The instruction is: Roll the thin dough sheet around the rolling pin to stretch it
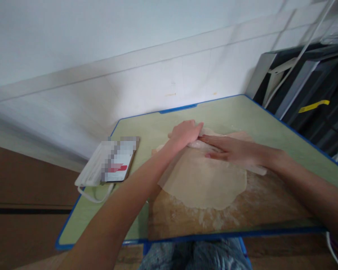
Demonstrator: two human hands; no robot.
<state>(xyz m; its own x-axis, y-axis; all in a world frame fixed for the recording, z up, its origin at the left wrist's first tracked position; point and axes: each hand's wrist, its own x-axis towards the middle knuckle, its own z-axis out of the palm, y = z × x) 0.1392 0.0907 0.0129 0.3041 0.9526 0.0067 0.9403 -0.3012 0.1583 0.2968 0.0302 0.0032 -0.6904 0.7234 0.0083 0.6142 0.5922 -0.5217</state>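
Note:
A thin, pale sheet of dough (205, 183) lies spread on a floured wooden board (183, 221). Across its far part runs a light-coloured rolling pin (259, 170), slanting down to the right, with some dough seemingly wrapped around it. My left hand (186, 132) is closed over the pin near its left end, and its fingertips are hidden. Slightly blurred, my right hand (236, 150) rests on the pin with its fingers stretched out to the left and its thumb apart. The two hands nearly meet at the fingertips.
Left of the board, a phone (121, 161) lies against a white object with a strap (91, 168) on the green, blue-edged table (231, 108). A white wall (146, 82) stands behind. Dark flat items (307, 86) lean at the right, beside a pale cable.

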